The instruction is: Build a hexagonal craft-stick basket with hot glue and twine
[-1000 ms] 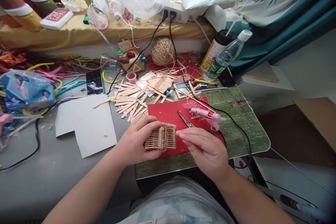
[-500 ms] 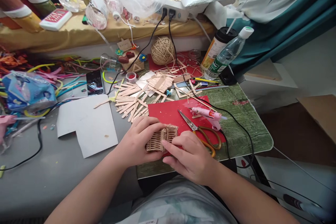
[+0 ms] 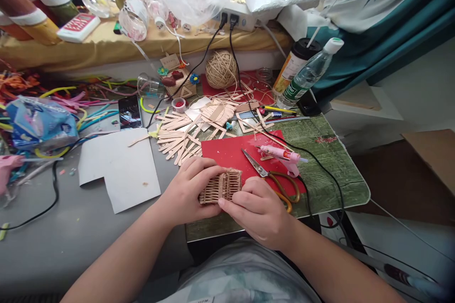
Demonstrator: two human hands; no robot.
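Note:
My left hand (image 3: pixel 188 189) grips a small brown woven twine piece (image 3: pixel 220 186) by its left end, thumb along the near edge and fingers over the far side. The piece has rows of slats and a thicker braided ridge across its middle. My right hand (image 3: pixel 263 210) is closed at its right side, thumb tip and curled forefinger at the near edge by the ridge. Whatever lies between those fingertips is hidden. Just beyond my right hand, scissors (image 3: pixel 265 173) with orange-brown handles rest on red paper (image 3: pixel 223 149), beside a pink glue gun (image 3: pixel 282 154).
Craft sticks (image 3: pixel 181 135) lie heaped behind the red paper, with a twine ball (image 3: pixel 221 69) farther back. A water bottle (image 3: pixel 307 78) and a lidded cup (image 3: pixel 295 64) stand at back right. White card (image 3: pixel 121 165) lies left. A black cord (image 3: pixel 313 151) loops across the right side.
The fingers of my right hand have curled in, and its thumb has moved up to the near edge of the woven piece. My left hand keeps its grip.

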